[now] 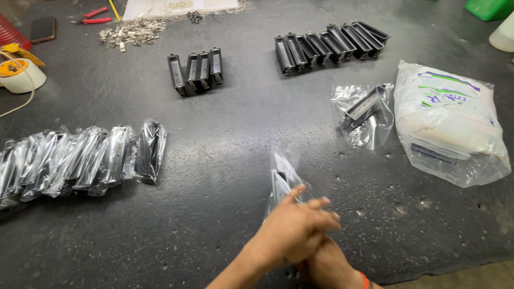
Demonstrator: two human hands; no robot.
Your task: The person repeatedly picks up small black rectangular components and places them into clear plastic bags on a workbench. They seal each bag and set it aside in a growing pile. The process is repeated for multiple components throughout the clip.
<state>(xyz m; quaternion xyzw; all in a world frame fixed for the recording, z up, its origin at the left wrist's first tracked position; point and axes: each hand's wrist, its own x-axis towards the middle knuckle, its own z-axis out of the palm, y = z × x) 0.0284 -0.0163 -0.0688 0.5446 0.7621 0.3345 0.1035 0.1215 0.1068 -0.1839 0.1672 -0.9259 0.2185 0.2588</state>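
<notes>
The dark, pitted worktop [225, 139] fills the view and carries everything else. At its right edge a large clear bag of white material [452, 123] is laid flat. Along the left a row of bagged black parts [80, 158] is lined up, each overlapping the next. Further back two groups of unbagged black parts are stood on edge: a longer row [329, 45] and a short group of four [195, 69]. One bagged part [364, 112] lies alone just beside the large bag. A heap of small metal pieces [131, 31], red-handled pliers [92, 17] and a tape roll [19, 75] are seen at the far left.

Near the bottom centre a small clear bag with a black part inside [281, 179] is held up off the worktop. The left hand [294, 227] is laid over the right hand [326, 265], fingers partly extended and blurred; the lower end of the bag is closed between them, though which hand bears the grip cannot be told.

Judged handling: the part is taken to be rigid and light, moulded with a metal insert, not fragile. The film is thin, slack and slippery, so the part may slide inside it. A hold through the film on the part's long sides is judged firmer than a pinch on loose film alone.
</notes>
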